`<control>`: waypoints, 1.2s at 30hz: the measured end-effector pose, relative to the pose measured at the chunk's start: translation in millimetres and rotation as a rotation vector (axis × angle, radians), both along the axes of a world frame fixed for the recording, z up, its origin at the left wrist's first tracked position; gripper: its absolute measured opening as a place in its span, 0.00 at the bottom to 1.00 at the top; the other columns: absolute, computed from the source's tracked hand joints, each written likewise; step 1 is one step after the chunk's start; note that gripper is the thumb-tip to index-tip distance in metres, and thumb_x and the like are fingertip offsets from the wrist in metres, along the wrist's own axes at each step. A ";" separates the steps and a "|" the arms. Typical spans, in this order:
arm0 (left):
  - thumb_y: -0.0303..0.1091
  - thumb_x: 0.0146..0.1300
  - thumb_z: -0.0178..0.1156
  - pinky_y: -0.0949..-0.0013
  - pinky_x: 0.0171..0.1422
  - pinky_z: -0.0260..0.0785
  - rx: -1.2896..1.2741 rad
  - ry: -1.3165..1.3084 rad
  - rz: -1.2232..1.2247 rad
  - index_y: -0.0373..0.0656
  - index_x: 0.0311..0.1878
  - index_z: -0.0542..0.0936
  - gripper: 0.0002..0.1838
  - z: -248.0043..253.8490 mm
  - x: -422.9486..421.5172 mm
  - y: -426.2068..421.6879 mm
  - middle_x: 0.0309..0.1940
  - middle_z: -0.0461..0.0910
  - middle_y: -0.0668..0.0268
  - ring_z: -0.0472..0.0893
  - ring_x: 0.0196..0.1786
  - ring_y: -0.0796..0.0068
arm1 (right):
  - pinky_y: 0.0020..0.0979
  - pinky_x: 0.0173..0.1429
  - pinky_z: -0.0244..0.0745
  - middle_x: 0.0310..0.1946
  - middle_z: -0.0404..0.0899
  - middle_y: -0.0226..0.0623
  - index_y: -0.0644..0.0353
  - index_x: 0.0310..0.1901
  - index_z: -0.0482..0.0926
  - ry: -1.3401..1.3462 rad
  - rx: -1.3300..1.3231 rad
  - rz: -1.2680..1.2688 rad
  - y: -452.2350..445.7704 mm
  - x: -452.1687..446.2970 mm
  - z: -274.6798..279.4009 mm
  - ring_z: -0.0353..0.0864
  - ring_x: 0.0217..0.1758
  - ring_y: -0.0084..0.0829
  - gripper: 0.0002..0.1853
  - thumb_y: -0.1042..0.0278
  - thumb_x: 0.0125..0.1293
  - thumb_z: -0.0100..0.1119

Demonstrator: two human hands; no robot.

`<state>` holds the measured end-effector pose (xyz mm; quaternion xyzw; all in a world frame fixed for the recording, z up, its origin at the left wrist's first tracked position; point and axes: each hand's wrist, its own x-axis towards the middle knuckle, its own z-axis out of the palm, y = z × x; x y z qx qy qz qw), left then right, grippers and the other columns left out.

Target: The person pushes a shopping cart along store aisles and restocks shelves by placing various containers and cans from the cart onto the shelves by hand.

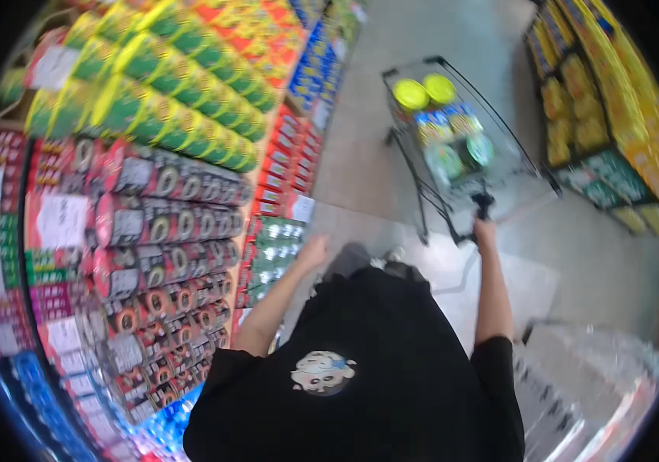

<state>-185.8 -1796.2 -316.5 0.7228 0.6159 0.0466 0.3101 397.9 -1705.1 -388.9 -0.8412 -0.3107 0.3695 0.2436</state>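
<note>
Lettering runs across the packs lining a shop aisle, too blurred to read; on the black-and-pink packs [172, 212], pale ring-like marks repeat along each row, and a price card [62, 219] in white and pink carries print that is likewise too soft to make out. A cartoon figure [323, 373] (white, with a touch of blue) decorates the shopper's black shirt [391, 346].

Ahead and to the right stands a wire cart [508, 163], its near end grasped by the right hand [484, 229]. Inside, two yellow-lidded tubs [410, 94] sit side by side at the far end, blue-and-yellow packs [446, 125] lie in the middle, and two green-and-white tubs [480, 149] rest nearest the shopper. The left hand [316, 250] is out beside the shelving, near silvery-green packs [275, 237]; it is blurred, and whether its fingers are curled or loose cannot be told.

Green-and-yellow packs [179, 108] fill the upper left, with red boxes [277, 169] alongside. Across the smooth grey floor [399, 38], a yellow display [614, 77] lines the right side, while plastic-wrapped goods [591, 369] are stacked at lower right.
</note>
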 end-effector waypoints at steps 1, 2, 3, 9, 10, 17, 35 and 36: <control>0.29 0.62 0.59 0.48 0.69 0.73 0.066 -0.030 -0.101 0.38 0.63 0.80 0.24 0.2 25.9 23.3 0.58 0.82 0.43 0.81 0.62 0.42 | 0.50 0.53 0.81 0.40 0.87 0.62 0.72 0.42 0.87 0.000 0.085 0.015 4.3 -6.9 -2.2 0.88 0.49 0.59 0.22 0.57 0.56 0.65; 0.27 0.62 0.59 0.49 0.71 0.71 0.065 -0.091 -0.166 0.38 0.64 0.79 0.25 22.3 63.2 43.4 0.62 0.80 0.44 0.78 0.65 0.43 | 0.49 0.54 0.81 0.39 0.88 0.61 0.72 0.40 0.87 -0.030 0.019 0.059 18.0 -11.8 1.1 0.88 0.50 0.58 0.23 0.55 0.55 0.66; 0.25 0.61 0.59 0.51 0.73 0.70 0.074 -0.144 -0.221 0.38 0.65 0.78 0.26 52.6 100.9 60.5 0.65 0.78 0.45 0.76 0.68 0.43 | 0.47 0.53 0.82 0.37 0.88 0.59 0.70 0.38 0.88 -0.025 0.024 0.002 30.4 -15.2 -21.4 0.89 0.49 0.55 0.23 0.54 0.54 0.68; 0.27 0.59 0.64 0.47 0.80 0.62 0.239 -0.200 -0.618 0.38 0.73 0.70 0.36 123.5 245.7 113.7 0.79 0.63 0.51 0.60 0.82 0.48 | 0.41 0.44 0.82 0.33 0.89 0.49 0.65 0.40 0.88 0.191 0.088 -0.132 63.2 -52.7 19.0 0.91 0.39 0.43 0.17 0.60 0.54 0.70; 0.27 0.59 0.65 0.46 0.81 0.61 0.236 -0.216 -0.630 0.37 0.74 0.69 0.37 125.0 259.1 118.8 0.79 0.63 0.51 0.60 0.83 0.48 | 0.42 0.44 0.81 0.33 0.89 0.49 0.65 0.41 0.88 0.208 0.106 -0.122 66.0 -54.7 17.0 0.91 0.39 0.43 0.17 0.61 0.54 0.70; 0.27 0.56 0.66 0.45 0.80 0.61 0.280 0.034 -0.690 0.37 0.76 0.67 0.41 74.8 288.6 159.1 0.81 0.59 0.49 0.58 0.83 0.48 | 0.46 0.47 0.81 0.35 0.87 0.59 0.71 0.40 0.86 0.152 0.106 -0.051 84.6 -71.4 43.3 0.90 0.42 0.53 0.19 0.60 0.56 0.68; 0.27 0.58 0.68 0.34 0.67 0.72 -0.065 -0.101 -0.768 0.47 0.80 0.59 0.46 28.4 284.9 223.1 0.85 0.48 0.51 0.77 0.68 0.36 | 0.35 0.30 0.73 0.28 0.82 0.37 0.68 0.35 0.83 0.193 -0.006 -0.078 93.6 -63.1 53.7 0.80 0.27 0.29 0.14 0.61 0.60 0.68; 0.24 0.55 0.69 0.39 0.66 0.74 -0.110 -0.073 -0.816 0.45 0.81 0.57 0.50 52.6 283.7 221.2 0.86 0.45 0.51 0.78 0.67 0.39 | 0.34 0.27 0.73 0.27 0.82 0.37 0.68 0.36 0.84 0.325 -0.046 -0.095 95.4 -63.7 64.5 0.80 0.25 0.29 0.13 0.64 0.60 0.69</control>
